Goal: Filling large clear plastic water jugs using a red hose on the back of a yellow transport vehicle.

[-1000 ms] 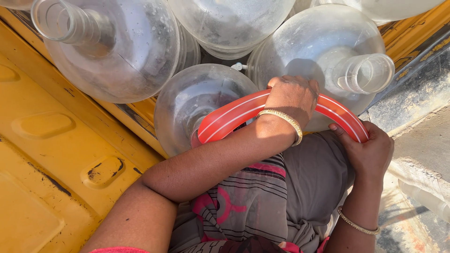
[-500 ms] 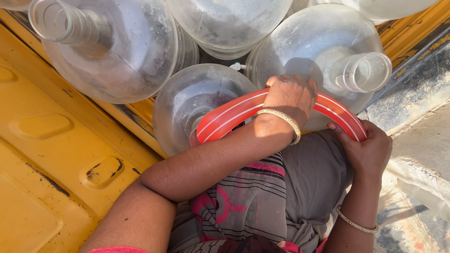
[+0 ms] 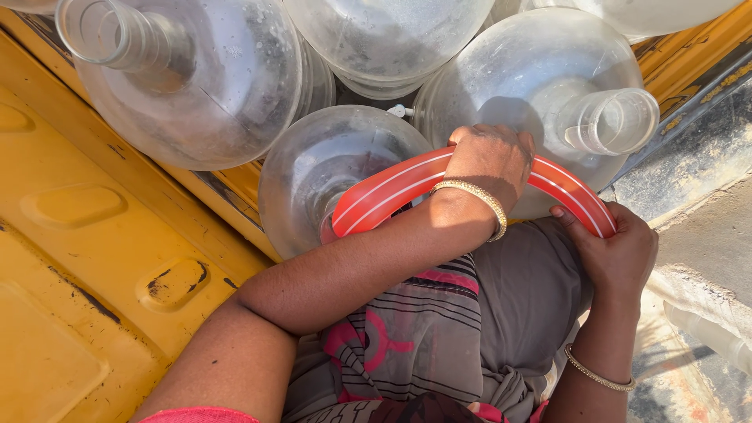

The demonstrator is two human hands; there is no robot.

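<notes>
Your left hand [image 3: 492, 160] grips the red hose [image 3: 392, 192] at frame centre; your right hand [image 3: 615, 251] clasps its lower-right end. The hose end enters the centre jug [image 3: 313, 164]. Next, likely steady the hose firmly.

Clear jugs [image 3: 196, 86] rest against yellow panel [image 3: 78, 258].

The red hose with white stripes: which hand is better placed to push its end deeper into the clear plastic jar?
Probably the left hand: it grips the red striped hose nearer the end inside the clear jar. The right hand holds the far bend.
</notes>
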